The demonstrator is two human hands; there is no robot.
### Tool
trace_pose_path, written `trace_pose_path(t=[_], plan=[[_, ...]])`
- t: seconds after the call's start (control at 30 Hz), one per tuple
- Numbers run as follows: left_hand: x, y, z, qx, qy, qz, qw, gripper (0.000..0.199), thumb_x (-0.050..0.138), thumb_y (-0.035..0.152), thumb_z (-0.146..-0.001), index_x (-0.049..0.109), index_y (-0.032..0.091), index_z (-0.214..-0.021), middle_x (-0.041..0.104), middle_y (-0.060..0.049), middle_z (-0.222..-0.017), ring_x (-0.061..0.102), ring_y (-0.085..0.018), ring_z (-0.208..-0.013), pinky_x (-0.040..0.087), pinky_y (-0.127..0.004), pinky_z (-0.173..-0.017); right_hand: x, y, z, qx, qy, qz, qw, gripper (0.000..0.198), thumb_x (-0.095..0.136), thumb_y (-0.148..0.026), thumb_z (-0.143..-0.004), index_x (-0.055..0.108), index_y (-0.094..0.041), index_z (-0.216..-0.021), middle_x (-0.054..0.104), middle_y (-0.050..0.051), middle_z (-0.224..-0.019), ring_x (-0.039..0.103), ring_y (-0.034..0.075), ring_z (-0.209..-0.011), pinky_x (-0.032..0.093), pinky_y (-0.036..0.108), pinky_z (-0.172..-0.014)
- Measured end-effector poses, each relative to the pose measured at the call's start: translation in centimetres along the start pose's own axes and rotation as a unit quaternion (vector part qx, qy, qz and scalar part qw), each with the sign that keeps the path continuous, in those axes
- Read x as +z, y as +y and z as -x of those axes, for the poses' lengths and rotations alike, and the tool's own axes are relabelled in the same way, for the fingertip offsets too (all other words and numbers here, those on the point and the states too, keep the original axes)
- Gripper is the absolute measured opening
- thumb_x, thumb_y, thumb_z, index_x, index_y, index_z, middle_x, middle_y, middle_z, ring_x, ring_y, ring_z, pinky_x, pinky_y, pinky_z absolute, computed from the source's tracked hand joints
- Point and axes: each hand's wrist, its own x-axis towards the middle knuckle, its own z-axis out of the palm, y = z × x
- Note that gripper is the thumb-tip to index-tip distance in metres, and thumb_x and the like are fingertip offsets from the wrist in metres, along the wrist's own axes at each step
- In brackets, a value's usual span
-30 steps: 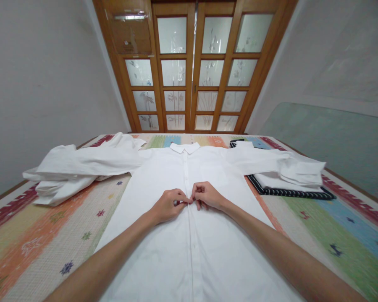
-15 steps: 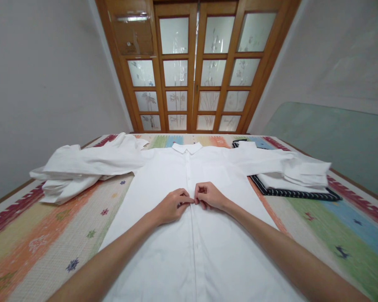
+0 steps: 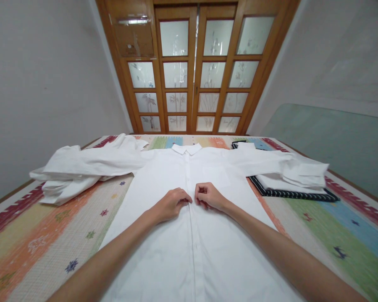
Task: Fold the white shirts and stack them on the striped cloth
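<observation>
A white collared shirt lies spread out flat, collar away from me and both sleeves stretched to the sides. At its front placket, about mid-chest, my left hand pinches the edge of the fabric between thumb and fingers. Just to the right, my right hand has its fingers curled closed on the other side of the placket. Small buttons show faintly along the placket; the spot under my fingertips is hidden.
Beneath the shirt is a patterned, striped cloth. More white fabric is bunched under the left sleeve. Folded black-and-white striped clothing lies under the right sleeve. Wooden glass-paned doors stand beyond; a pale green panel is at the right.
My left hand's fingertips have shifted slightly left, opening a small gap to my right hand. My right hand has hardly moved, and the shirt lies the same.
</observation>
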Motion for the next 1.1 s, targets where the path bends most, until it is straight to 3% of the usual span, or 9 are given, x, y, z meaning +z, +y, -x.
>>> trace_pose_path(t=[0.23,0.4,0.67,0.9,1.1], plan=[[0.5,-0.1,0.0,0.018,0.001,-0.064,0.998,0.025,0.049,0.003,-0.084,0.067,0.019,-0.091,0.066,-0.005,-0.087,0.058,-0.017,-0.087,0.048,-0.029,-0.08,-0.1,0.6,-0.2,-0.014,0.0,0.018,1.0,0.005,0.049,-0.018,-0.06,0.054,-0.019,-0.06,0.061,-0.003,-0.052,0.047,0.007,-0.034,0.031,0.016,-0.032],[0.9,-0.5,0.1,0.036,-0.003,-0.098,0.995,0.029,0.046,-0.001,-0.084,0.065,0.018,-0.092,0.062,-0.006,-0.089,0.056,-0.018,-0.088,0.046,-0.029,-0.078,-0.3,1.4,-0.2,-0.045,0.001,0.066,0.997,0.008,0.049,-0.014,-0.062,0.055,-0.02,-0.063,0.05,-0.007,-0.044,0.044,0.008,-0.037,0.032,0.018,-0.038],[0.5,-0.4,-0.3,0.028,-0.015,-0.108,0.994,0.02,0.05,0.005,-0.085,0.064,0.019,-0.089,0.06,-0.005,-0.088,0.053,-0.018,-0.087,0.045,-0.029,-0.077,-0.6,0.7,0.0,-0.128,-0.033,0.177,0.975,0.016,0.052,-0.006,-0.056,0.06,-0.018,-0.064,0.055,-0.004,-0.065,0.045,0.008,-0.054,0.035,0.019,-0.05],[-0.6,0.8,-0.2,0.013,-0.039,-0.118,0.992,0.011,0.055,0.014,-0.085,0.063,0.019,-0.091,0.059,-0.006,-0.089,0.054,-0.02,-0.09,0.045,-0.033,-0.081,-0.6,0.4,0.2,-0.159,-0.054,0.179,0.969,0.015,0.053,-0.008,-0.058,0.061,-0.017,-0.067,0.055,-0.003,-0.071,0.044,0.007,-0.054,0.036,0.02,-0.051],[-0.2,0.7,-0.4,-0.008,-0.05,-0.14,0.989,0.014,0.054,0.007,-0.084,0.06,0.019,-0.089,0.06,-0.004,-0.092,0.054,-0.018,-0.087,0.044,-0.03,-0.076,-0.6,0.5,0.2,-0.15,-0.051,0.173,0.972,0.014,0.054,-0.008,-0.058,0.061,-0.018,-0.066,0.056,-0.003,-0.07,0.044,0.007,-0.054,0.037,0.02,-0.051]])
